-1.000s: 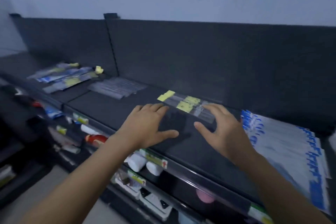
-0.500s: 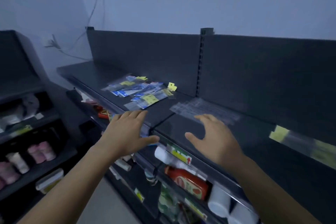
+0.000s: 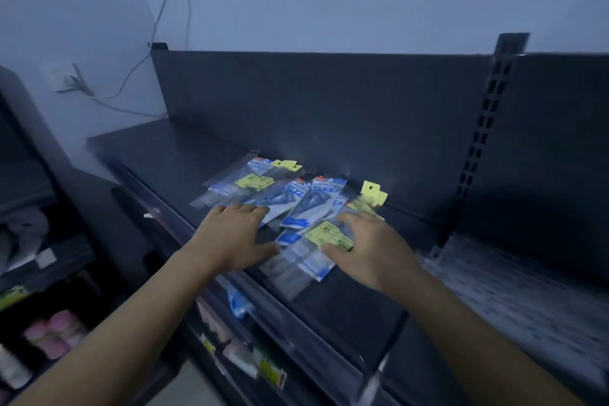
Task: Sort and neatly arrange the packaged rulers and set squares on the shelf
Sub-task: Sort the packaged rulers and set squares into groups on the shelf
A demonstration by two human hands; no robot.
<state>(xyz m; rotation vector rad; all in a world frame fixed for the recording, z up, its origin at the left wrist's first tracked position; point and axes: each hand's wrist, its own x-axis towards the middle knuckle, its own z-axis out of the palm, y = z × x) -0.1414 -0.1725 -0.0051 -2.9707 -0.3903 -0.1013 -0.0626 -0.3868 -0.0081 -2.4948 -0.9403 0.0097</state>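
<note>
Op: Reading head view: left hand and right hand both spread flat, fingers resting on the packets, a loose fan on the shelf.
Spotter: Handling?
Op: I'd judge light, slick film, stiff inside; take them by the long edges. Dark smooth shelf, dim room, wall cable.

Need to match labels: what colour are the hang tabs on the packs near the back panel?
Yellow hang tabs, clearest in the head view.
</note>
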